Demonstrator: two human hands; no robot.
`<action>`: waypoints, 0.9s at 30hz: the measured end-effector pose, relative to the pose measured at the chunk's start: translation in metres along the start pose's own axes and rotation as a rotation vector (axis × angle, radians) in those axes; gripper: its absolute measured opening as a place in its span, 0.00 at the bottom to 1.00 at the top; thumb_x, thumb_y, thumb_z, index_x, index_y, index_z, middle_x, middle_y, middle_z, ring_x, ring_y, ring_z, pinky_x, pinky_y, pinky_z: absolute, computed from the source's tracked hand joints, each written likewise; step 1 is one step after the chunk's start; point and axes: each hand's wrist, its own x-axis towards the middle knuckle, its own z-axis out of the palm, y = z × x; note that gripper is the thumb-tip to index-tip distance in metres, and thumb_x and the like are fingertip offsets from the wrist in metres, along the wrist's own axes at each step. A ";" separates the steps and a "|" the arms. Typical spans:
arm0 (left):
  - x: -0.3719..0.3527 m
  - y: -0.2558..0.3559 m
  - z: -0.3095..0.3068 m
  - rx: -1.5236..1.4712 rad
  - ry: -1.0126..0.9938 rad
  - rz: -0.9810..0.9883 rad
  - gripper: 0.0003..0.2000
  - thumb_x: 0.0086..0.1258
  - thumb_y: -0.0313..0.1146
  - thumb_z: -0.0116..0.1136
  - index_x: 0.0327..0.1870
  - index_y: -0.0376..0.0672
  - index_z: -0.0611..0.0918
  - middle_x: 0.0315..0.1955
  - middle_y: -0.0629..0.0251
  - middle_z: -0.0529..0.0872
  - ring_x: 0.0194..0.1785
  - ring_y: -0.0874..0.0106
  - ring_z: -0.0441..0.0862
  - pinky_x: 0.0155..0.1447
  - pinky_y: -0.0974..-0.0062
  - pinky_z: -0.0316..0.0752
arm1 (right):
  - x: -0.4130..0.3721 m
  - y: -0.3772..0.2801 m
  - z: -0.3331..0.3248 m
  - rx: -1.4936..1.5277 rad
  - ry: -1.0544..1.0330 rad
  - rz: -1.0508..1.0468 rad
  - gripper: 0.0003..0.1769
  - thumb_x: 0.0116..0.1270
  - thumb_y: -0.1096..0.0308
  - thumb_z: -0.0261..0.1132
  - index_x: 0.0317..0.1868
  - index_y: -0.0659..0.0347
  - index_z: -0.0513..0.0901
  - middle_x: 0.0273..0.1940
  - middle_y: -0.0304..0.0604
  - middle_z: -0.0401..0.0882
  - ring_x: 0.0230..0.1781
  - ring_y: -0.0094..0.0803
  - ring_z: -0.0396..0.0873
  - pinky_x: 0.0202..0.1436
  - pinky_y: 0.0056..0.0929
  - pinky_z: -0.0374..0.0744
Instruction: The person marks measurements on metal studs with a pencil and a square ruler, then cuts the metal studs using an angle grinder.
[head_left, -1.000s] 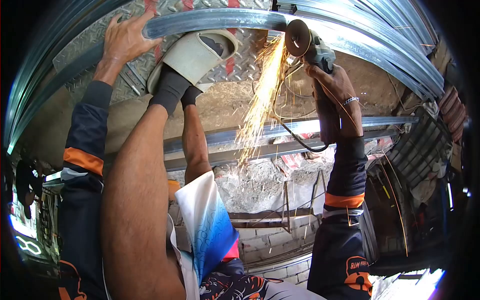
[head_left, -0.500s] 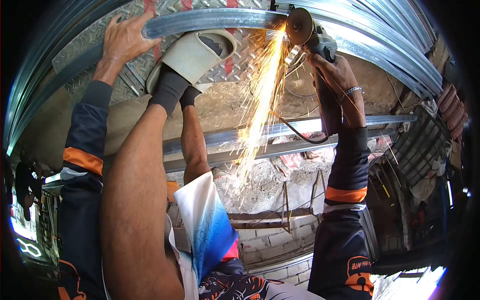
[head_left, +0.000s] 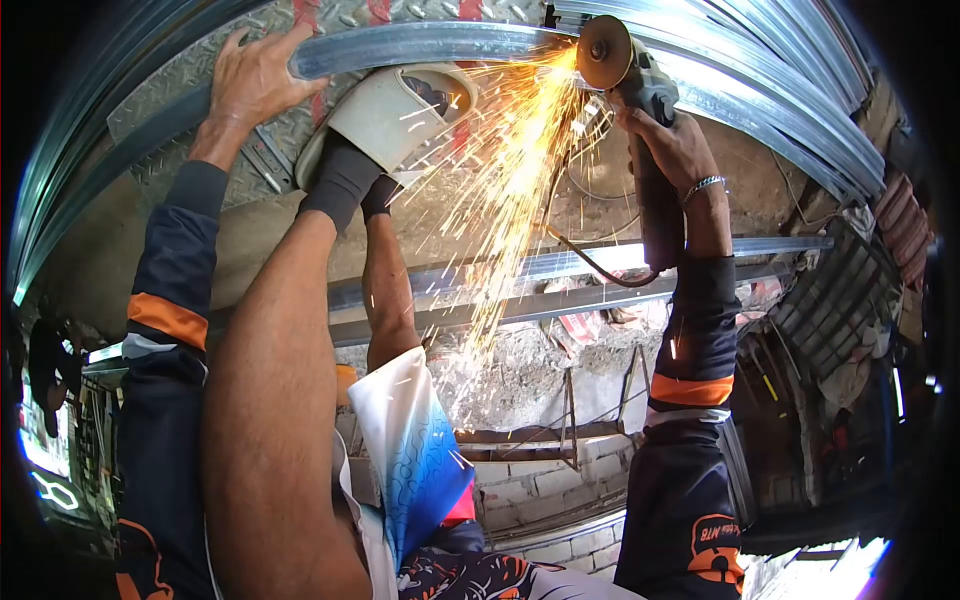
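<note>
Fingers (head_left: 640, 125) of the right hand (head_left: 672, 150) are wrapped tight round the body of an angle grinder (head_left: 640, 85), fully closed on it. Its disc (head_left: 603, 50) is biting into the steel channel (head_left: 420, 42), and sparks (head_left: 510, 170) fan out from the contact point. The left hand (head_left: 250, 75) is well along the same channel, its fingers (head_left: 268, 40) spread and hooked over the edge, thumb alongside, clamping it down. Between the two hands a sandalled foot (head_left: 395, 110) presses against the channel.

The channel lies on a sheet of checker plate (head_left: 270, 140), which rests on bare dirt ground (head_left: 470, 210). Beside the grinder is a stack of bright steel sections (head_left: 780, 100). The grinder's black cable (head_left: 590, 265) loops past two long steel lengths (head_left: 560, 290) lying side by side. Beyond those stands a low brick wall (head_left: 540, 490) with a metal frame against it.

The cut itself is lost in the glare of the sparks, so its depth cannot be made out. The disc's far half is hidden behind the channel's edge. The view's rim is dark, and the clutter at both sides is too dim to name.
</note>
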 end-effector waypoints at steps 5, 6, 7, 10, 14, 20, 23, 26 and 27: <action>0.000 0.001 0.000 -0.009 -0.004 0.001 0.34 0.57 0.56 0.76 0.65 0.54 0.82 0.53 0.60 0.90 0.58 0.61 0.86 0.74 0.51 0.65 | -0.004 0.012 0.004 -0.006 -0.025 -0.013 0.30 0.59 0.45 0.71 0.40 0.70 0.87 0.28 0.47 0.84 0.30 0.31 0.79 0.39 0.36 0.79; 0.000 -0.001 0.002 -0.009 -0.004 0.001 0.34 0.57 0.56 0.76 0.65 0.54 0.82 0.53 0.60 0.90 0.58 0.61 0.86 0.74 0.51 0.65 | -0.006 0.015 0.005 -0.021 -0.027 -0.023 0.30 0.59 0.45 0.70 0.40 0.70 0.86 0.29 0.47 0.84 0.30 0.31 0.79 0.40 0.36 0.79; -0.001 -0.002 0.002 0.003 0.001 0.007 0.34 0.57 0.56 0.76 0.66 0.54 0.82 0.53 0.60 0.90 0.58 0.61 0.86 0.74 0.51 0.65 | -0.009 0.015 0.005 -0.022 -0.028 -0.024 0.30 0.59 0.45 0.70 0.40 0.70 0.86 0.29 0.47 0.84 0.30 0.31 0.79 0.40 0.36 0.79; -0.001 -0.003 0.004 0.016 0.016 0.017 0.34 0.58 0.57 0.76 0.66 0.54 0.82 0.53 0.60 0.90 0.58 0.61 0.86 0.74 0.51 0.65 | -0.016 0.017 0.007 -0.018 -0.074 -0.044 0.29 0.60 0.45 0.70 0.40 0.70 0.86 0.28 0.46 0.83 0.30 0.32 0.78 0.40 0.35 0.78; -0.001 -0.002 0.004 0.018 0.014 0.006 0.34 0.57 0.56 0.76 0.65 0.54 0.82 0.53 0.60 0.90 0.58 0.61 0.86 0.74 0.51 0.65 | -0.016 0.018 0.008 -0.099 -0.071 -0.106 0.26 0.64 0.47 0.70 0.39 0.67 0.84 0.28 0.40 0.81 0.29 0.27 0.80 0.34 0.30 0.77; 0.000 -0.003 0.003 0.009 0.012 0.004 0.34 0.57 0.56 0.76 0.65 0.55 0.82 0.53 0.61 0.90 0.58 0.61 0.86 0.74 0.51 0.64 | -0.003 0.014 0.005 -0.011 -0.038 -0.077 0.27 0.61 0.47 0.71 0.40 0.69 0.85 0.28 0.43 0.82 0.28 0.29 0.79 0.34 0.33 0.78; -0.001 -0.003 0.005 0.010 0.002 -0.002 0.34 0.57 0.56 0.76 0.66 0.55 0.82 0.54 0.61 0.90 0.58 0.61 0.86 0.74 0.51 0.64 | 0.003 0.009 0.001 0.011 -0.004 -0.101 0.29 0.60 0.46 0.70 0.40 0.71 0.87 0.28 0.46 0.83 0.29 0.31 0.77 0.38 0.34 0.78; -0.001 -0.003 0.005 0.016 0.003 -0.004 0.35 0.57 0.56 0.76 0.66 0.55 0.82 0.54 0.61 0.90 0.58 0.61 0.86 0.74 0.51 0.64 | 0.003 0.004 0.002 0.009 0.000 -0.061 0.30 0.61 0.46 0.70 0.40 0.72 0.87 0.28 0.45 0.83 0.29 0.31 0.78 0.39 0.34 0.78; -0.001 -0.003 0.005 0.016 0.002 -0.005 0.35 0.57 0.56 0.76 0.66 0.55 0.82 0.54 0.61 0.90 0.58 0.61 0.86 0.74 0.51 0.64 | 0.001 0.002 0.002 0.015 0.009 -0.035 0.30 0.61 0.45 0.70 0.39 0.72 0.86 0.28 0.45 0.83 0.30 0.32 0.78 0.39 0.35 0.79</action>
